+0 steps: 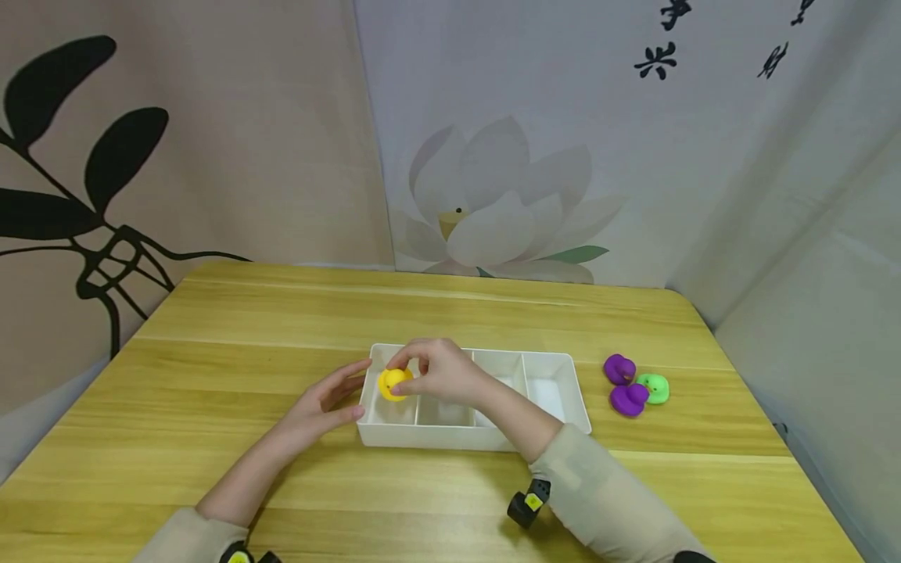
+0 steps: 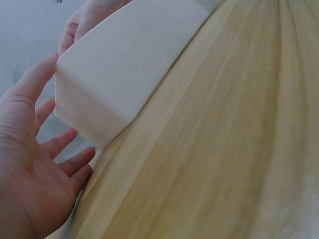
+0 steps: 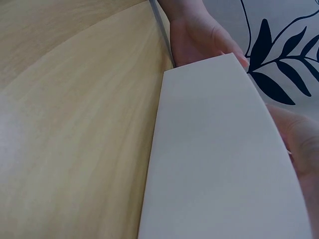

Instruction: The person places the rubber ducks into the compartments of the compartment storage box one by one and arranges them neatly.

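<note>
Head: right grip (image 1: 439,374) pinches duck (image 1: 393,383) near tray (image 1: 436,437) edge; room behind.

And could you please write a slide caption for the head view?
Right hand pinches a yellow toy at the leftmost compartment of a white tray, left hand at its left end.

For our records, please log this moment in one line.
right grip: pinches yellow duck; left grip: touches white tray; right of tray: two purple ducks, green duck
</note>
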`<state>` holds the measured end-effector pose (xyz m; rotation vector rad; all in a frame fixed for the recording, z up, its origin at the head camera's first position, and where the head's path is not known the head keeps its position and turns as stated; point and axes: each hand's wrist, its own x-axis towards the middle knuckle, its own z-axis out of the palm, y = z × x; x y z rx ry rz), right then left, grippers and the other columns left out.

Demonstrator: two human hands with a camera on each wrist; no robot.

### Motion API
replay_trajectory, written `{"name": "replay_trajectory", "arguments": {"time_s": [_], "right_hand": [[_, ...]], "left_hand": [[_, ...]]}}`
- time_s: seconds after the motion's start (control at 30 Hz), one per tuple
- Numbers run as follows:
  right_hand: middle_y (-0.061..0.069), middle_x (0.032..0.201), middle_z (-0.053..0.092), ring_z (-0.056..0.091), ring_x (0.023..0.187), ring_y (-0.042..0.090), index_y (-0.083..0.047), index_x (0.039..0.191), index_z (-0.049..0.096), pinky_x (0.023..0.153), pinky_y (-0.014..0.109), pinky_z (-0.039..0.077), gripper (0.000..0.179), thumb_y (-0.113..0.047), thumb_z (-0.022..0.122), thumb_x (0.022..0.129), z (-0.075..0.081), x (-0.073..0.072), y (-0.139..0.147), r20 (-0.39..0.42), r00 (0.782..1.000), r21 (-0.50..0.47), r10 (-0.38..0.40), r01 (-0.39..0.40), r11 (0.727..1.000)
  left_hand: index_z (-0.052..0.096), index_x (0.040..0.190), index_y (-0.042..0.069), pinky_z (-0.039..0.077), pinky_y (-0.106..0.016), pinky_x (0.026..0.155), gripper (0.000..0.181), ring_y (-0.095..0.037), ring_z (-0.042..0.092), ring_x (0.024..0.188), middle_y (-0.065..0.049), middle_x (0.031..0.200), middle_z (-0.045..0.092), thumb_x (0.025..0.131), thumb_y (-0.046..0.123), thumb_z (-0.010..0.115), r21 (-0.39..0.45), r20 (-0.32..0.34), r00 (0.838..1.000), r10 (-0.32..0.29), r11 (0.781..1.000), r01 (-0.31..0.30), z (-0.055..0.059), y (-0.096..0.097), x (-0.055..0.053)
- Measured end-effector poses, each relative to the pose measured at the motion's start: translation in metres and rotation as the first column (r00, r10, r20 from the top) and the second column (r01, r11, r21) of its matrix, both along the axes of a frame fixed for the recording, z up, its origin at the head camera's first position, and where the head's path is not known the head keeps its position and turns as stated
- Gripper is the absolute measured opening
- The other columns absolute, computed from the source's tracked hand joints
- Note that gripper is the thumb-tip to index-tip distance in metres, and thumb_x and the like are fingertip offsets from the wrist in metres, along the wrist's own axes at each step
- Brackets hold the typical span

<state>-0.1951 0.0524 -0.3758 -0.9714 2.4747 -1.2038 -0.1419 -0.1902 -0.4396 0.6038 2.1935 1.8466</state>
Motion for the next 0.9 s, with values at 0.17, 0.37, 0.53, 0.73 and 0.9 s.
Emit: {"name": "replay_trajectory", "arguments": {"time_s": [0.17,0.37,0.53,0.73,0.9], "right_hand": [[-0.017,0.091,0.064,0.05,0.068,0.016,-0.022,0.099,0.073,0.056,0.025,0.041,0.024,-0.025,0.082,0.077,-0.002,-0.001,-0.001,0.016,0.999,0.031,-0.03,0.029,0.999],[-0.016,0.088,0.064,0.048,0.061,0.012,-0.019,0.099,0.074,0.053,0.023,0.041,0.024,-0.023,0.082,0.076,-0.007,-0.003,-0.002,0.015,0.999,0.059,-0.035,0.034,0.998],[-0.014,0.087,0.063,0.048,0.06,0.01,-0.018,0.099,0.074,0.054,0.023,0.042,0.025,-0.023,0.083,0.076,-0.01,-0.005,-0.005,0.009,0.999,0.087,-0.045,0.044,0.995],[-0.016,0.088,0.064,0.057,0.082,0.013,-0.018,0.099,0.073,0.072,0.026,0.045,0.025,-0.025,0.082,0.076,-0.011,-0.005,-0.008,0.001,0.998,0.141,-0.059,0.058,0.988],[-0.017,0.089,0.063,0.058,0.095,0.012,-0.019,0.099,0.073,0.085,0.031,0.044,0.026,-0.026,0.082,0.076,-0.011,-0.003,-0.01,0.007,0.997,0.189,-0.076,0.073,0.979]], "left_hand": [[0.033,0.148,0.005,0.032,-0.059,0.099,0.061,-0.045,0.032,0.132,-0.028,0.142,0.039,0.093,0.006,0.06,0.012,-0.012,1.0,0.0,1.0,0.0,-0.001,0.0,-0.001],[0.032,0.148,0.006,0.031,-0.059,0.1,0.062,-0.045,0.031,0.132,-0.028,0.143,0.038,0.093,0.006,0.06,0.01,-0.006,1.0,0.001,1.0,-0.001,-0.001,0.0,-0.002],[0.032,0.148,0.007,0.031,-0.062,0.1,0.062,-0.045,0.031,0.133,-0.028,0.144,0.037,0.093,0.006,0.06,0.003,0.004,1.0,-0.001,1.0,0.001,-0.001,-0.001,-0.002],[0.032,0.148,0.007,0.031,-0.062,0.1,0.061,-0.045,0.032,0.132,-0.028,0.143,0.038,0.093,0.006,0.06,-0.014,0.006,1.0,0.011,1.0,-0.011,-0.001,0.0,-0.001],[0.032,0.148,0.008,0.031,-0.064,0.1,0.061,-0.046,0.031,0.132,-0.027,0.143,0.038,0.094,0.007,0.059,-0.018,0.008,1.0,0.011,1.0,-0.011,-0.001,0.0,-0.001]]}}
